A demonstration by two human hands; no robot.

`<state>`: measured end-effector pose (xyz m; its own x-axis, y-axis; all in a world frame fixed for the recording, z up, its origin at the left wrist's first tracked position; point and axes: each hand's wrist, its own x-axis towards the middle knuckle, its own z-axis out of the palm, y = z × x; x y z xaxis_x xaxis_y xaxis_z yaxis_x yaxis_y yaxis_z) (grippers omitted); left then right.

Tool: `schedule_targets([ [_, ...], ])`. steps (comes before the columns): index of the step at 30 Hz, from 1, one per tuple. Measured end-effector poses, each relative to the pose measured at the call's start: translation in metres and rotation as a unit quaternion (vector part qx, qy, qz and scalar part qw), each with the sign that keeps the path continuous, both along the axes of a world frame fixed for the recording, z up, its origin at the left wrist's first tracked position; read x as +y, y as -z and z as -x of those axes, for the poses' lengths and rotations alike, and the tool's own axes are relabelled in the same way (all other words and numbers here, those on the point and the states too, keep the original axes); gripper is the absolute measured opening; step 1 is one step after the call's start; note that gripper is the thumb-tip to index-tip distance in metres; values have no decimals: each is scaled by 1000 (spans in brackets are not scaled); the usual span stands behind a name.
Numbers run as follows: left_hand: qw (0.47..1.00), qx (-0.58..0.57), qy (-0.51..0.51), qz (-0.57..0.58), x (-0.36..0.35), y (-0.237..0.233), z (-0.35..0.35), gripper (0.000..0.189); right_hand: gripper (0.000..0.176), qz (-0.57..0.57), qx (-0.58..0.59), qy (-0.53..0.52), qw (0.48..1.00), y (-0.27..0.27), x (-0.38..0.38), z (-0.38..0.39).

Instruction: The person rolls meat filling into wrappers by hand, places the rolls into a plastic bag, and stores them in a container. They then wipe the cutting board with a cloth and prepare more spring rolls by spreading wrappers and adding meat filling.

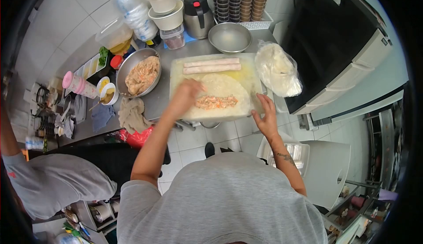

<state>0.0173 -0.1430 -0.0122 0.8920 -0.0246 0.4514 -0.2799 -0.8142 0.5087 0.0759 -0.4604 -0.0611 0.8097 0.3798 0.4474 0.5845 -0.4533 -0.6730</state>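
On the near half of the pale board (177,74) lies a thin, off-white, rounded wrapper sheet (222,84), its surface slightly mottled. A strip of orange-flecked, pinkish filling (217,102) runs across it, near the bench's near edge. The left hand (187,95) is over the sheet's left side, by the filling's end; its fingers are bent and blurred, so I can't tell whether its grip has hold of anything. The right hand (265,111) has its grip spread wide, thumb apart, at the board's right edge; I can't tell whether the fingertips touch it.

Two long, pale rolls (211,69) lie side by side toward the board's far edge. A narrow strip of steel bench (164,85) shows between the board and the bowl of filling (142,74) to its left. A clear plastic bag (277,70) sits close by the board's right edge, and a metal bowl (230,37) stands beyond its far edge.

Toward the bench's left end stands a pink-and-white tumbler (80,85), its pattern too small to read. At my left another person in grey (66,184) stands by the bench; the red mark on that sleeve is unreadable too.
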Motion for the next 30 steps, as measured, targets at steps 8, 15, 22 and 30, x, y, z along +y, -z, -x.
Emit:
schedule_targets([
  [8, 999, 11, -43, -8, -81, 38, -5, 15, 36, -2, -59, -87, 994, -7, 54, 14],
  [15, 1000, 2, -23, -13, -61, 50, 8, 12, 22, 26, -128, -143, 981, 2, 87, 9],
  [22, 997, 14, -36, -60, -53, 45, 12, 14, 20, 13, -99, -169, 981, 16, 71, -8],
  [30, 996, 73, 32, -48, -31, 51, 12, 34, 35, 20, -79, -155, 985, -5, 92, -4],
])
